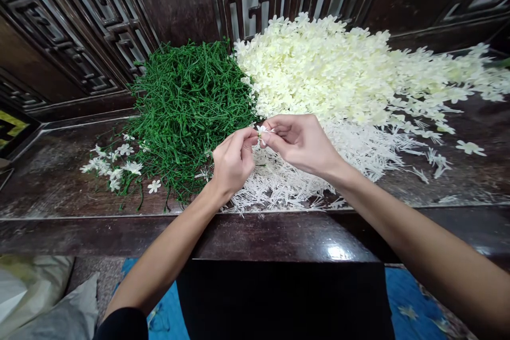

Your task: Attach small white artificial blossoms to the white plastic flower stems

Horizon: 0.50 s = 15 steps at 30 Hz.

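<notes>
Both hands meet over the middle of the dark wooden bench, with a small white flower (261,132) between their fingertips. My left hand (235,161) pinches it from the left side. From the right, my right hand (299,143) pinches the flower, thumb against forefinger. Behind my left hand lies a heap of green plastic stems (191,95). A large pile of cream-white blossoms (319,64) spreads behind my right hand. Beneath both hands is a pile of thin white spiky pieces (279,186).
Several white flowers on green stems (115,162) lie at the bench's left. One loose blossom (470,147) is at the right. Carved dark wood panels (183,0) rise behind. Pale bags (67,313) stand at lower left, and blue sheeting (414,303) is below the bench (255,239).
</notes>
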{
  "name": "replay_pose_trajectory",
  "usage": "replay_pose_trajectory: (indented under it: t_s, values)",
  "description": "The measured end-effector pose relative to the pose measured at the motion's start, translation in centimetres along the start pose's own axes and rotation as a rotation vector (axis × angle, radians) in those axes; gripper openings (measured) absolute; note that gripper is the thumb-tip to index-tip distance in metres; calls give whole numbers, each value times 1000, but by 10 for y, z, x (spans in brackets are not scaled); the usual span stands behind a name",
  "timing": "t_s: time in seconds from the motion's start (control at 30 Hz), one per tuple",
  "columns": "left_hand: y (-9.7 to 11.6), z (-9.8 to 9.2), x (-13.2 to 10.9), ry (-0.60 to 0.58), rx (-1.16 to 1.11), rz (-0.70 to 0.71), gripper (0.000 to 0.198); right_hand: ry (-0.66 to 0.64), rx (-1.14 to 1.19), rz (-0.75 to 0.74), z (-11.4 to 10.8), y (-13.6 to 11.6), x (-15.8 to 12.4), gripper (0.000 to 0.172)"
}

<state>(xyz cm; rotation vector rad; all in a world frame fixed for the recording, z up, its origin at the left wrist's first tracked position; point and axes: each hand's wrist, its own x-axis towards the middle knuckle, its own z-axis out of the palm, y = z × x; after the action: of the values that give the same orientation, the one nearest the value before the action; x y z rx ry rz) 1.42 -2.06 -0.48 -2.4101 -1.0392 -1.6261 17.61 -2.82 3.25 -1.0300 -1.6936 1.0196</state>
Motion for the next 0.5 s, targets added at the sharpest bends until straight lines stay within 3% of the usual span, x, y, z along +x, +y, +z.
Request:
replay_pose_trajectory:
  t_s: [0.1, 0.2, 0.37, 0.5]
  values:
    - [-2, -1, 1, -13, 26, 58, 17, -60, 167, 143, -2, -3, 2, 13]
    - [-3, -2, 4, -77, -2, 22, 15, -87, 233, 223, -7, -4, 5, 19]
    - [-6, -3, 7, -182, -138, -208, 8, -83, 134, 143, -18, -4, 10, 23]
    - [-9, -2, 8, -165, -261, -359, 7, -13, 90, 62, -26, 2, 13, 22]
